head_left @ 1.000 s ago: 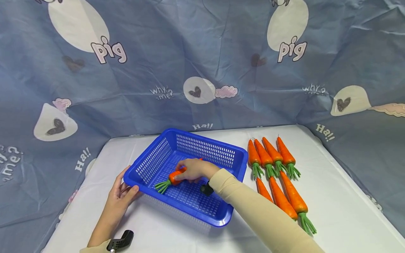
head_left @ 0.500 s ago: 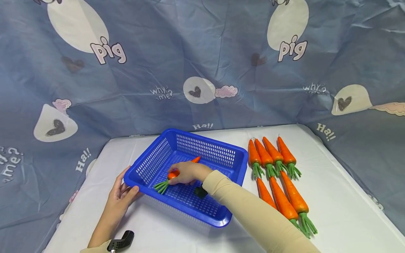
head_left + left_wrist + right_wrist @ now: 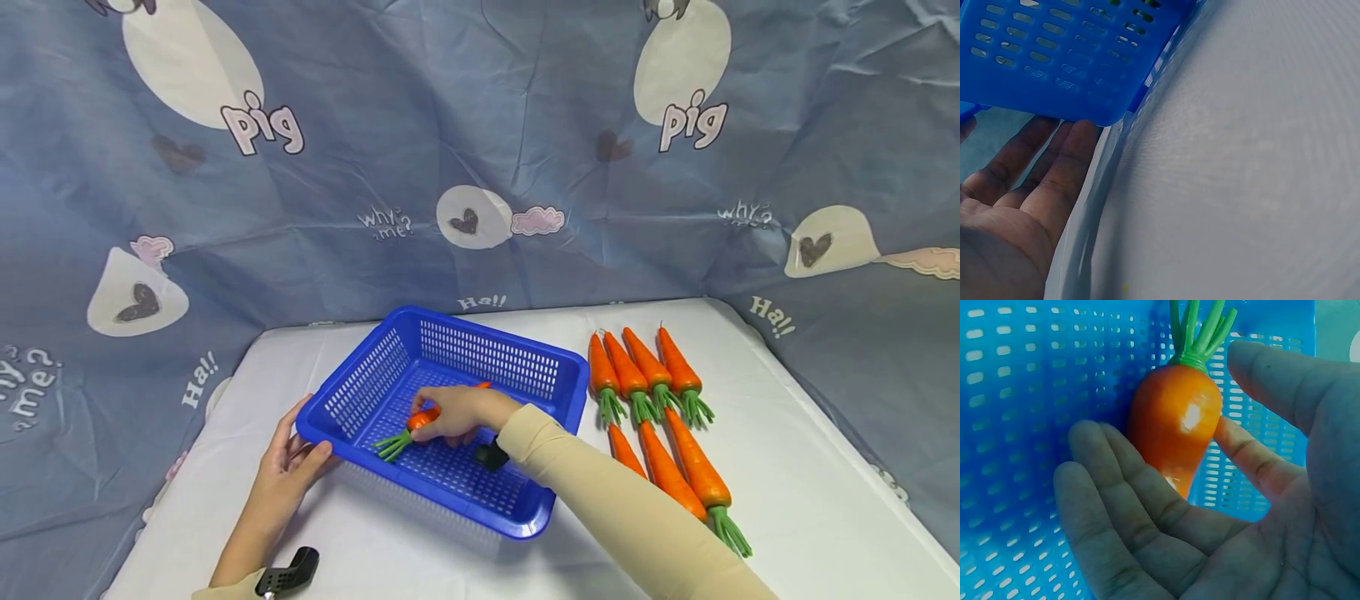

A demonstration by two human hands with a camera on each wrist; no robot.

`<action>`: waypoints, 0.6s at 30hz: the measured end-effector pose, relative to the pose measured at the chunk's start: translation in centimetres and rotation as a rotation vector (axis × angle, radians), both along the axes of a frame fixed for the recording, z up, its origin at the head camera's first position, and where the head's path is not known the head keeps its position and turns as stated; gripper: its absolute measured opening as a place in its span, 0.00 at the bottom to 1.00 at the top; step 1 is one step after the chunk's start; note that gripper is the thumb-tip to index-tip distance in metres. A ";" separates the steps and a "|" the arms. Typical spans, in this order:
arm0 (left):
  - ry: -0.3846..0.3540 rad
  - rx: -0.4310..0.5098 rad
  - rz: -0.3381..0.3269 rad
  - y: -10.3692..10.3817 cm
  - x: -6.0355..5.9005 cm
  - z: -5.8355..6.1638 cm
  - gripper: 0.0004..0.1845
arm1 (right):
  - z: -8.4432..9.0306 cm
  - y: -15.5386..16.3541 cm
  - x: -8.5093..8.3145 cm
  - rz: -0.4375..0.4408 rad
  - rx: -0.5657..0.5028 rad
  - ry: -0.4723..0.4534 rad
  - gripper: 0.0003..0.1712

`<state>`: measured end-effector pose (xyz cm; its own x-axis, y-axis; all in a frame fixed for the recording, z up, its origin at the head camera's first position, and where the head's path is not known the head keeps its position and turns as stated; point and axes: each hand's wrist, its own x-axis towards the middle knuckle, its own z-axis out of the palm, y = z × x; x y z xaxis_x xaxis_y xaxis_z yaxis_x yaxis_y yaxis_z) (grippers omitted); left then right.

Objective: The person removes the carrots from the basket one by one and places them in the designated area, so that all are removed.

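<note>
1. Right hand [image 3: 459, 412] sits inside the blue basket [image 3: 375, 377]; its grip has loosened since a second ago, fingers now spread beside the carrot [image 3: 1175, 422], barely touching.
2. Carrot lies on the basket floor, greens toward the near left. Judged: as good as placed.
3. Left hand [image 3: 288, 462], fingers straight, steadies the basket's near-left corner, as before.
4. Seven more carrots [image 3: 648, 392] lie right of the basket on the white table [image 3: 787, 467]; blue printed cloth [image 3: 525, 125] behind.
</note>
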<state>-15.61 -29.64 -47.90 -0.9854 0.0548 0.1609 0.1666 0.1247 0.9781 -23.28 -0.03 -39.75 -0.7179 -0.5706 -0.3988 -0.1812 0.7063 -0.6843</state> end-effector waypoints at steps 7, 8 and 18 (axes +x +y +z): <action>-0.005 -0.029 0.002 -0.1 0.0 -0.1 0.40 | 0.3 0.6 0.2 -0.005 -0.013 0.007 0.18; -0.006 -0.029 0.002 -0.1 0.0 -0.1 0.40 | 0.4 0.7 0.1 -0.006 -0.014 0.012 0.18; -0.010 -0.043 0.014 0.0 0.0 0.0 0.40 | 0.1 0.6 -0.5 0.004 0.091 0.187 0.28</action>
